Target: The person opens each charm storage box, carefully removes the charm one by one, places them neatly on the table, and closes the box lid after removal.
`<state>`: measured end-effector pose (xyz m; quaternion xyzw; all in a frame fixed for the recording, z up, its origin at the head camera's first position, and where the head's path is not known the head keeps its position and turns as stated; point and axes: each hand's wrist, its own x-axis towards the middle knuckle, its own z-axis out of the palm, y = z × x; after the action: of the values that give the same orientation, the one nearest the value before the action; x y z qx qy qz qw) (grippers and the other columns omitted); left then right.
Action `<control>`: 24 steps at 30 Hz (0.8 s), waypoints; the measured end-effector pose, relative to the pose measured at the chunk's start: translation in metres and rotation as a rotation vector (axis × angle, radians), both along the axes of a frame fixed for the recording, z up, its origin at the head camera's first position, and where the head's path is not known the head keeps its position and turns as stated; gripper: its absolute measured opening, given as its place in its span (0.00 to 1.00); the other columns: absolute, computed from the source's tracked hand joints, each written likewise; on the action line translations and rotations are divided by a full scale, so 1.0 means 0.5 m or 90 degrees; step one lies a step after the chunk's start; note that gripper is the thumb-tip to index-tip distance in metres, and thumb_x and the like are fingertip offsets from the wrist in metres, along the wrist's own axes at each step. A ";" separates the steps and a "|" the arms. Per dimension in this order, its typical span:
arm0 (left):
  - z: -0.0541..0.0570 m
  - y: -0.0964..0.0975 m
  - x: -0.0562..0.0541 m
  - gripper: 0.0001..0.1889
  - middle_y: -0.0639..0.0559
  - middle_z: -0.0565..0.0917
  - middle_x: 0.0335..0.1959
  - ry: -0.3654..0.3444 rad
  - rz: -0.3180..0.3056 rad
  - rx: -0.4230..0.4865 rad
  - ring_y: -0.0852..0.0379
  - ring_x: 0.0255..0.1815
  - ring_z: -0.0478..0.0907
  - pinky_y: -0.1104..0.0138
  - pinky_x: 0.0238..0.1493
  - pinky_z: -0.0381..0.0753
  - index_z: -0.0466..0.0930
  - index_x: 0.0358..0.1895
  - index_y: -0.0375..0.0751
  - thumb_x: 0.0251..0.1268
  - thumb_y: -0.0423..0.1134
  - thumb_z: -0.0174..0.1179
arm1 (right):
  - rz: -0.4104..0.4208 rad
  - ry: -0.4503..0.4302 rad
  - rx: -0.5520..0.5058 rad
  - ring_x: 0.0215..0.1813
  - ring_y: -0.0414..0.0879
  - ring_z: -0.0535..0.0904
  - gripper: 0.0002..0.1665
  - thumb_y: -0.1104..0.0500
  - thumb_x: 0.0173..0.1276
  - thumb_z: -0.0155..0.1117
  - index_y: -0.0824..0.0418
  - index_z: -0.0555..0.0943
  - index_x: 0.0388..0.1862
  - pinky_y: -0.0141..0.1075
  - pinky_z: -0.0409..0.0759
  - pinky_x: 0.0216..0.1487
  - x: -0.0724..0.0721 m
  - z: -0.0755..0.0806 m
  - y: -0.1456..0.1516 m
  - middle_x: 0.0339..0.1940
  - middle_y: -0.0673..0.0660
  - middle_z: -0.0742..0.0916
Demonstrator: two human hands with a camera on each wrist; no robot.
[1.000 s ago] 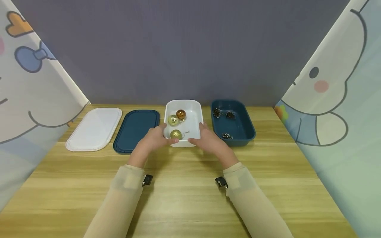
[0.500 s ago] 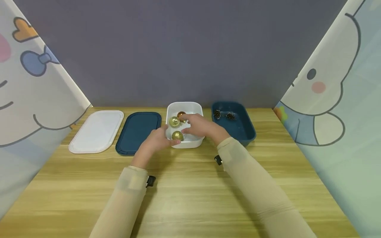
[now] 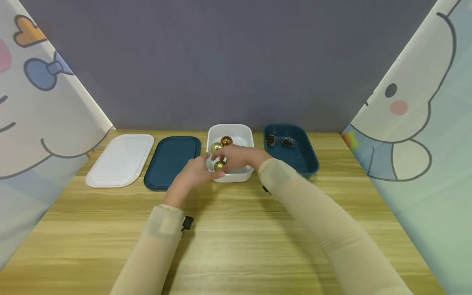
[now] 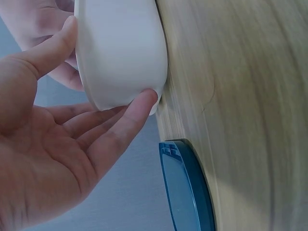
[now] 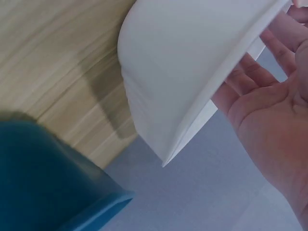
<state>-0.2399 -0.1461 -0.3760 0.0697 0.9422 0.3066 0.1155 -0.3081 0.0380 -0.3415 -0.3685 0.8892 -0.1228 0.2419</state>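
In the head view a white box [image 3: 239, 178] holds a gold glitter ball ornament [image 3: 219, 166], a shiny pale gold one [image 3: 215, 146] and a copper one [image 3: 226, 141]. My left hand [image 3: 193, 172] grips the box's near left corner, thumb at the front rim and fingers along the side; the left wrist view shows those fingers [image 4: 120, 134] against the outer wall. My right hand [image 3: 239, 157] reaches over the right rim, fingers bent down around the glitter ball. In the right wrist view its fingers [image 5: 250, 72] dip behind the rim; I cannot tell whether they hold the ball.
Right of the white box stands a dark blue box [image 3: 311, 157] with pine cones [image 3: 287, 142]; the right arm covers its near corner. A dark blue lid [image 3: 171, 159] and a white lid [image 3: 119, 159] lie to the left. A grey panel [image 3: 236, 61] rises behind the table.
My right hand has let go of the box's right side, moved in over the copper ball, then shifted nearer to the glitter ball. My left hand has stayed on the corner.
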 end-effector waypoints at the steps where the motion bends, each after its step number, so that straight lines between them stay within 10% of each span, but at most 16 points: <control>1: 0.001 0.001 0.000 0.54 0.33 0.83 0.67 -0.001 0.001 0.001 0.33 0.68 0.80 0.42 0.64 0.81 0.53 0.86 0.34 0.69 0.60 0.70 | 0.001 0.005 0.002 0.69 0.51 0.82 0.35 0.55 0.77 0.69 0.53 0.72 0.80 0.43 0.82 0.68 0.002 -0.001 -0.002 0.73 0.59 0.82; 24: 0.003 0.003 0.004 0.52 0.31 0.78 0.73 0.006 0.008 0.006 0.33 0.72 0.77 0.41 0.68 0.79 0.54 0.85 0.35 0.70 0.59 0.70 | -0.005 0.093 -0.013 0.65 0.52 0.84 0.29 0.57 0.75 0.69 0.62 0.80 0.72 0.44 0.81 0.70 0.006 -0.026 0.005 0.63 0.59 0.88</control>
<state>-0.2377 -0.1444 -0.3747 0.0661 0.9418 0.3111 0.1087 -0.3054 0.0403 -0.3543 -0.3754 0.9046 -0.1056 0.1723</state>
